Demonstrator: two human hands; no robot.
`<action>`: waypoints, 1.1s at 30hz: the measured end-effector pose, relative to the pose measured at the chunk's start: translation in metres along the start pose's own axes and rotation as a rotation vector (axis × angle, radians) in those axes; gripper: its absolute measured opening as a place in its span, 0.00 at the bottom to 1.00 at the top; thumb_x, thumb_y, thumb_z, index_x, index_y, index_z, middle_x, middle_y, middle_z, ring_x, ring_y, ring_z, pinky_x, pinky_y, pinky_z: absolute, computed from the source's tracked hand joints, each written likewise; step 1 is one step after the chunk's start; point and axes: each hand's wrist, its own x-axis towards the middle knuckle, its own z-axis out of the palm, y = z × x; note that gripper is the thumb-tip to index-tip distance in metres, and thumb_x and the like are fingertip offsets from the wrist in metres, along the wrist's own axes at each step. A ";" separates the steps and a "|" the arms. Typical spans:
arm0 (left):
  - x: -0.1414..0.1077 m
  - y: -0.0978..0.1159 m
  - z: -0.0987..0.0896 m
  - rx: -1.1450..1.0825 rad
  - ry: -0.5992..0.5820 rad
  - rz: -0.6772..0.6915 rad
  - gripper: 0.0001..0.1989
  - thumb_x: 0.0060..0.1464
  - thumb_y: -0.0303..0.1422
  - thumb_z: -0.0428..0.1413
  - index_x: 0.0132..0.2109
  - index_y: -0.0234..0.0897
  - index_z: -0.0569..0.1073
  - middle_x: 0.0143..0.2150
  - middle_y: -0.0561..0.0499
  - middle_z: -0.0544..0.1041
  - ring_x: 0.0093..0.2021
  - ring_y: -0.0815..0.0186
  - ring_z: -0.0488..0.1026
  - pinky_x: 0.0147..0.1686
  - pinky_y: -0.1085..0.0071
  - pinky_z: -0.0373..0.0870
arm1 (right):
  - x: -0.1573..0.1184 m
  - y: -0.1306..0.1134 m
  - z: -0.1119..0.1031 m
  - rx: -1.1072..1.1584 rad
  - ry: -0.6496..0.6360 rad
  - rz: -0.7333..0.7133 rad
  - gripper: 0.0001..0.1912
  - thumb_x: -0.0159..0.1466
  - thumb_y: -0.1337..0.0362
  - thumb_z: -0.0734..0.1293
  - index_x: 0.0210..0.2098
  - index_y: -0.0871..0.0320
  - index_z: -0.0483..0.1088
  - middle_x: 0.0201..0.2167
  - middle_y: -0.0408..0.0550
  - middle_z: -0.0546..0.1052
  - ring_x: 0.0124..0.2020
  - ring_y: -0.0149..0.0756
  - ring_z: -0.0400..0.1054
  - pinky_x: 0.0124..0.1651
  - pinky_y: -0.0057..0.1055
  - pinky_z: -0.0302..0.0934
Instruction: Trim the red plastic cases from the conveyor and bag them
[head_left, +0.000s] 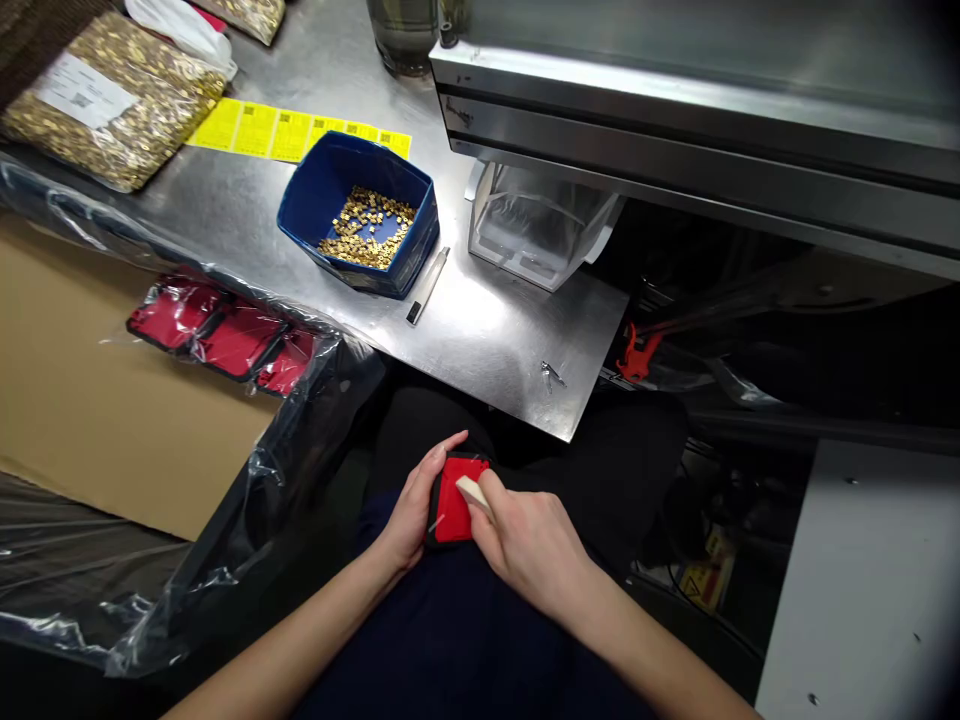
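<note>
Red piece (453,508) in left fingers (429,466), pale stick (473,492) in right fingers (492,488), golden bits (373,228) in blue bin (417,254)

Looks like a small-parts workshop from here. The steel workbench (499,335) bears a blue parts bin (319,190) and bagged gold-coloured pieces (154,100).

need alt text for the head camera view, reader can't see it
A red, black-edged piece is steadied by the left-hand grip while the right-hand grip holds a pale block over it. Ahead, a metal table bears a blue bin of small gold-coloured parts, near yellow labels.
</note>
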 end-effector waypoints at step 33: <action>-0.003 -0.002 0.004 0.218 0.019 0.152 0.29 0.65 0.55 0.51 0.60 0.38 0.76 0.46 0.44 0.81 0.43 0.54 0.76 0.45 0.62 0.71 | -0.003 -0.009 -0.005 0.087 0.039 0.104 0.08 0.73 0.62 0.58 0.43 0.56 0.66 0.27 0.44 0.79 0.25 0.36 0.74 0.28 0.30 0.40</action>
